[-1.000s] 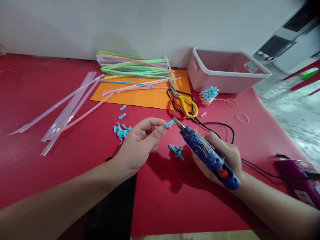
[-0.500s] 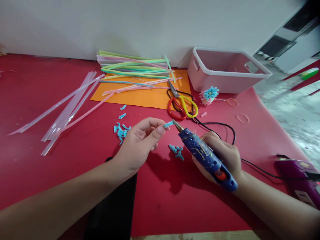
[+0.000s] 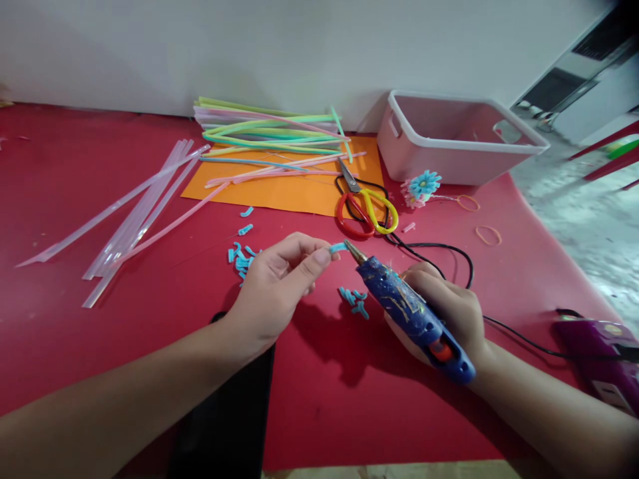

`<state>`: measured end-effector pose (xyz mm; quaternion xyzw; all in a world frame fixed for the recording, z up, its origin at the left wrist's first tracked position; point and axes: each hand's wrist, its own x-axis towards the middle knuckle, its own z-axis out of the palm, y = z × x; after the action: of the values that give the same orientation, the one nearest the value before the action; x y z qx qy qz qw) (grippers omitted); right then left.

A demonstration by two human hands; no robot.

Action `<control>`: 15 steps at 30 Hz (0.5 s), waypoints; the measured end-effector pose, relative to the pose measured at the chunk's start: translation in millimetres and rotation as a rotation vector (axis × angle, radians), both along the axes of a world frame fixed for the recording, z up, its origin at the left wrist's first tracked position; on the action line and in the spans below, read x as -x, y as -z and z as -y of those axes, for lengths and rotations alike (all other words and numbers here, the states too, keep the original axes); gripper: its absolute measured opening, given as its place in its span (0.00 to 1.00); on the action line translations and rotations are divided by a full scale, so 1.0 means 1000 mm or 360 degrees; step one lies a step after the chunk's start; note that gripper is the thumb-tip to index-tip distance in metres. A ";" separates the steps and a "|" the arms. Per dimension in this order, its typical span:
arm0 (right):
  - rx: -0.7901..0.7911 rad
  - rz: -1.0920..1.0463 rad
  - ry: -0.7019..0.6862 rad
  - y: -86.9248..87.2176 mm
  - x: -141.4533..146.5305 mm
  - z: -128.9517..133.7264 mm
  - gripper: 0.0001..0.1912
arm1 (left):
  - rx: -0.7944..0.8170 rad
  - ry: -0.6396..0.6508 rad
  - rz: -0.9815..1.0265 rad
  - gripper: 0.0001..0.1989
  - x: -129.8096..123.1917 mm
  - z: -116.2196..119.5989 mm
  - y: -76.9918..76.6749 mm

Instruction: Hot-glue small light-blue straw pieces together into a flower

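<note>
Between thumb and forefinger, my left hand [image 3: 287, 283] pinches a short blue pipe cleaner piece [image 3: 339, 247]. My right hand [image 3: 444, 303] is wrapped round a blue hot glue gun [image 3: 404, 303] with a worn, glue-streaked body. The gun's metal nozzle meets or nearly meets the free end of the piece; I cannot tell if they touch. Beneath the hands lies a small group of bent blue pieces [image 3: 353, 301]. A larger heap of blue pieces [image 3: 240, 259] sits left of my left hand, partly hidden by it.
Scissors [image 3: 367, 206] and pipe cleaners [image 3: 269, 133] rest on orange paper [image 3: 239, 195]. Clear plastic sticks [image 3: 134, 213] lie left. A pink basket [image 3: 449, 159], a small flower [image 3: 424, 183] and rubber bands [image 3: 488, 235] are right. A black cord [image 3: 524, 342] runs near a purple box [image 3: 592, 346]. A black phone-like slab [image 3: 224, 419] lies in front.
Both hands hold almost the same pose, with the nozzle still at the blue piece's end. The whole view has shifted very slightly.
</note>
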<state>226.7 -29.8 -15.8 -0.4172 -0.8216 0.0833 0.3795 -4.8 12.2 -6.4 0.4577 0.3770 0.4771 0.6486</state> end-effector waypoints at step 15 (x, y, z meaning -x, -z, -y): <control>-0.0074 0.0051 -0.0028 0.002 0.000 -0.002 0.07 | -0.0492 -0.0140 -0.0340 0.08 -0.003 0.001 -0.008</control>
<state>226.9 -28.1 -17.4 -0.4024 -0.8328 0.0609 0.3752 -2.0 11.7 1.2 0.5829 0.3857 0.5060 0.5054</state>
